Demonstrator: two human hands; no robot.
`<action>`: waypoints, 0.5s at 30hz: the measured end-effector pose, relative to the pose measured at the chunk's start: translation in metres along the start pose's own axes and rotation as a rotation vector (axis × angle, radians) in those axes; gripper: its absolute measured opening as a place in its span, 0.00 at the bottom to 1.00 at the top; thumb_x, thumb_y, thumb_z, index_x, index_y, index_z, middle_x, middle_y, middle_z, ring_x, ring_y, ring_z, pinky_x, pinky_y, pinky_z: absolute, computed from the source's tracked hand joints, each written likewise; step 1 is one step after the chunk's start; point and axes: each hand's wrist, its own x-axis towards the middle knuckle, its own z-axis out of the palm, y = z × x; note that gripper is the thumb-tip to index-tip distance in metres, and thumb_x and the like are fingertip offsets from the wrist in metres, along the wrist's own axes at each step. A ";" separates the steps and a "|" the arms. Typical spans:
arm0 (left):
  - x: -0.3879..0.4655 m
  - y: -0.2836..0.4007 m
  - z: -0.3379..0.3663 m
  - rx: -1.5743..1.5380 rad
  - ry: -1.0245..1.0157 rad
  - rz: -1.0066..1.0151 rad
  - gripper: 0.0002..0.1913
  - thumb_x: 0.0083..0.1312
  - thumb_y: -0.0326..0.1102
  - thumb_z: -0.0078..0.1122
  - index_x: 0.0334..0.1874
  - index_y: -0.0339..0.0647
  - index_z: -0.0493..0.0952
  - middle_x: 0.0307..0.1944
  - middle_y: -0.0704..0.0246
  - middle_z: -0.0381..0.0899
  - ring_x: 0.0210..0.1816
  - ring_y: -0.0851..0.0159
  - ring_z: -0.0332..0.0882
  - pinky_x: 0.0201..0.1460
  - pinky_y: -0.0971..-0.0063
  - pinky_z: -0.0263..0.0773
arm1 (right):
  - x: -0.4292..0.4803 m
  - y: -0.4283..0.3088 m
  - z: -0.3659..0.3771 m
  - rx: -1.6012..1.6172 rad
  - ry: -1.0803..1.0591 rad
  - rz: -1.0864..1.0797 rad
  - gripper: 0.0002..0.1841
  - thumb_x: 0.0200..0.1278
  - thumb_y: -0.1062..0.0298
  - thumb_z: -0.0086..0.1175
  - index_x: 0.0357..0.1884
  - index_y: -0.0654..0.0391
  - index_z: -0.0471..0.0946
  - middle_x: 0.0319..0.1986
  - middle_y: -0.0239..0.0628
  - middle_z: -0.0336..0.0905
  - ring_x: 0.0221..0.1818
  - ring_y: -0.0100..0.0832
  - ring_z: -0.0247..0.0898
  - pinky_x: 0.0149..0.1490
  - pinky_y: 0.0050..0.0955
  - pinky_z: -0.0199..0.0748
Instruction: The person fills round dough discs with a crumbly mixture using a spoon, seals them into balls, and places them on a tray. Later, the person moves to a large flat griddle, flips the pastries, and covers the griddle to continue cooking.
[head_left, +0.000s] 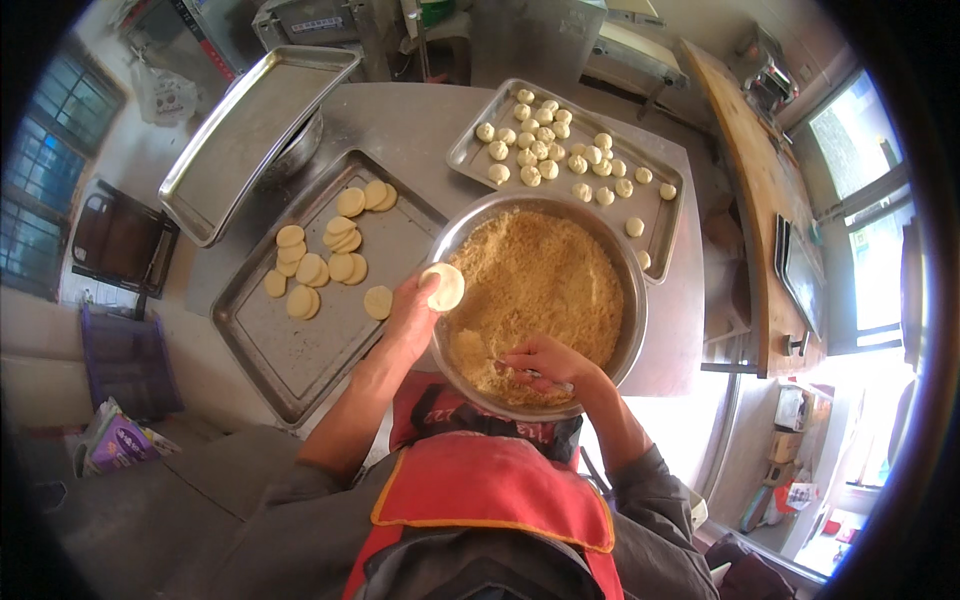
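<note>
My left hand (412, 319) pinches a flat pale dough round (448, 288) between thumb and fingers, at the left rim of a large stainless steel bowl (638, 300). Crumbly golden-brown filling (544, 274) lies in the bowl. In my right hand (553, 358) is a thin metal utensil (564, 387), gripped low over the near part of the filling. Its working end is hard to make out among the crumbs. To the left, a metal baking tray (292, 360) carries several dough rounds (341, 266), some overlapping. A single round (378, 302) lies close to my left hand.
Behind the bowl, another tray (465, 159) holds many small pinched dough balls (544, 150). At the back left, an upturned-edge tray (262, 120) rests tilted over a metal basin (300, 146). A wooden counter (757, 187) stands to the right of the steel table (667, 352).
</note>
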 end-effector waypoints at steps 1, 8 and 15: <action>0.000 -0.004 0.005 0.024 0.038 -0.024 0.22 0.82 0.36 0.61 0.70 0.26 0.77 0.66 0.53 0.85 0.66 0.53 0.85 0.72 0.56 0.80 | -0.009 -0.003 0.002 0.087 0.026 -0.001 0.19 0.84 0.58 0.60 0.35 0.62 0.85 0.22 0.31 0.77 0.16 0.21 0.66 0.21 0.26 0.61; -0.006 -0.019 0.043 -0.126 0.063 -0.214 0.19 0.83 0.33 0.55 0.70 0.31 0.76 0.62 0.57 0.85 0.60 0.55 0.86 0.64 0.56 0.84 | 0.000 -0.009 0.037 -0.097 0.730 -0.459 0.15 0.84 0.66 0.59 0.60 0.65 0.85 0.23 0.34 0.77 0.21 0.25 0.70 0.26 0.30 0.68; -0.004 -0.021 0.060 -0.263 -0.017 -0.218 0.14 0.83 0.39 0.63 0.60 0.35 0.79 0.51 0.63 0.87 0.50 0.61 0.87 0.57 0.62 0.83 | 0.023 0.005 0.068 -0.789 1.072 -0.778 0.17 0.75 0.74 0.64 0.63 0.62 0.86 0.34 0.52 0.86 0.28 0.54 0.84 0.32 0.46 0.82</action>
